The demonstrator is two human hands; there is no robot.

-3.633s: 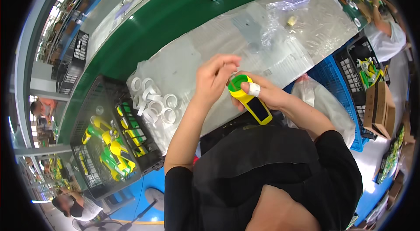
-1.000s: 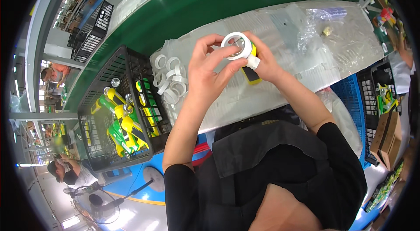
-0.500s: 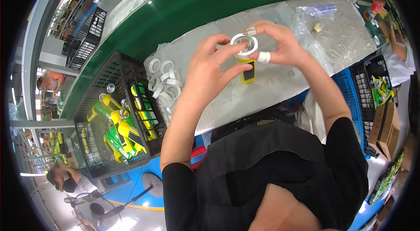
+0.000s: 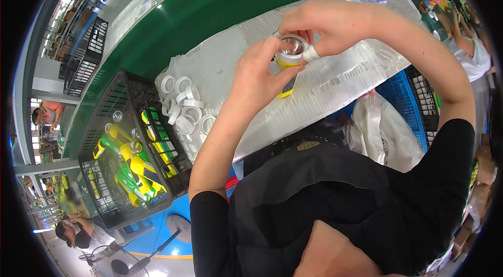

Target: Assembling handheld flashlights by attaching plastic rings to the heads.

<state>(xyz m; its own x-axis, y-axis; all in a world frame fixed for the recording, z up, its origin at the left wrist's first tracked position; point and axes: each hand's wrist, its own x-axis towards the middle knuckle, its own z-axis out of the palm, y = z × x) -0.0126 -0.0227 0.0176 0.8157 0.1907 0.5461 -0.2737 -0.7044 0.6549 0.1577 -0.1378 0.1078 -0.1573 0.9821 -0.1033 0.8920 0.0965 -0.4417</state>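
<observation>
Yellow flashlight upright | left hand gripping its body | right hand arched above, fingertips pinching the head

torch: held low and flat on the plastic sheet earlier, now raised upright, lens end up | green head seen earlier now capped by a white ring with shiny reflector | right hand: shifts from gripping the body to pinching the head from above | left hand: now cups the head's left side
</observation>
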